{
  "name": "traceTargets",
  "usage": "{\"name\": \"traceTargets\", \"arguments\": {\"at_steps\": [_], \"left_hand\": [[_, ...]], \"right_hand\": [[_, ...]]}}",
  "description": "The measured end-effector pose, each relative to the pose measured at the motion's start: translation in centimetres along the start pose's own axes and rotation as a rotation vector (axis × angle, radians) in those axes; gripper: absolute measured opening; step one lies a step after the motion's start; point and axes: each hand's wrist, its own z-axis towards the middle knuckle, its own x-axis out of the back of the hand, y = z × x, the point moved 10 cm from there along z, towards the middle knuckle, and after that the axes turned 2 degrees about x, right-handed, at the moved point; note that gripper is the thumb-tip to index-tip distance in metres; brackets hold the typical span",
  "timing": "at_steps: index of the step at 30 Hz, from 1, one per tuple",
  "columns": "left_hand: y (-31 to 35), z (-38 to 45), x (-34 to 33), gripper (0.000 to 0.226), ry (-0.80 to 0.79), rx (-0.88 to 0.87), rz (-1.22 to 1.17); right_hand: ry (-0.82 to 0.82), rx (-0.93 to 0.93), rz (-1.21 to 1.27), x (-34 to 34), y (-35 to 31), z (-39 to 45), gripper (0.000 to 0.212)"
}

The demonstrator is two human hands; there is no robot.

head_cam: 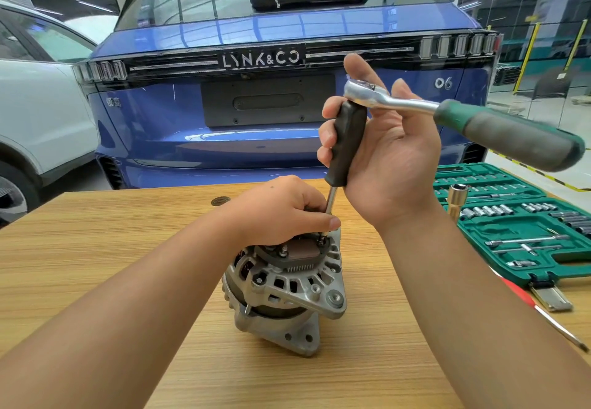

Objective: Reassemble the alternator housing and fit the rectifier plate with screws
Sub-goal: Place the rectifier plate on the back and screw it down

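Rectifier screw being driven: right hand [380, 152] grips the driver [347, 143] atop the alternator [284, 284], ratchet [479, 120] attached; left hand [281, 213] fingers steady the shaft. Next, turn squarely.

Left hand [281, 213] low, fingers [319, 216] curled in a grip; right hand [380, 152] raised, fingers wrapped, palm inward.

Silver alternator [284, 284], brown rectifier plate [300, 253]. Black driver handle [347, 143]; ratchet [479, 120] chromed, grip green and grey. Green socket case [518, 236] at 3 o'clock. Surface [128, 236] wood-grained tan. Car [256, 89] painted blue.
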Motion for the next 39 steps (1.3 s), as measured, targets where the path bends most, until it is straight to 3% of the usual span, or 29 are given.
{"name": "traceTargets", "arguments": {"at_steps": [9,14,16,19,21,27,36,39], "left_hand": [[0.3,0.0,0.0,0.033,0.008,-0.015,0.012],[0.9,-0.1,-0.1,0.029,-0.015,-0.017,0.019],[1.1,-0.1,-0.1,0.029,-0.019,-0.026,0.016],[1.1,-0.1,0.0,0.030,-0.012,-0.028,0.005],[0.9,0.0,0.0,0.030,-0.007,-0.025,0.006],[0.3,0.0,0.0,0.033,-0.001,-0.011,0.024],[0.0,-0.2,0.2,0.030,0.015,0.022,-0.062],[0.1,-0.3,0.4,0.042,0.032,0.012,-0.070]], "right_hand": [[0.113,-0.028,0.024,1.0,0.4,0.2,0.044],[0.413,0.093,-0.268,2.9,-1.1,-0.4,0.025],[0.468,0.055,-0.293,3.7,-1.1,-0.4,0.021],[0.328,-0.098,-0.084,3.3,0.0,-0.1,0.007],[0.248,-0.090,0.053,2.8,0.1,0.0,0.014],[0.235,0.192,-0.285,1.0,-1.6,-0.2,0.010],[0.275,0.184,-0.292,1.9,-1.7,-0.3,0.002],[0.277,0.192,-0.273,1.9,-2.0,-0.3,0.002]]}}
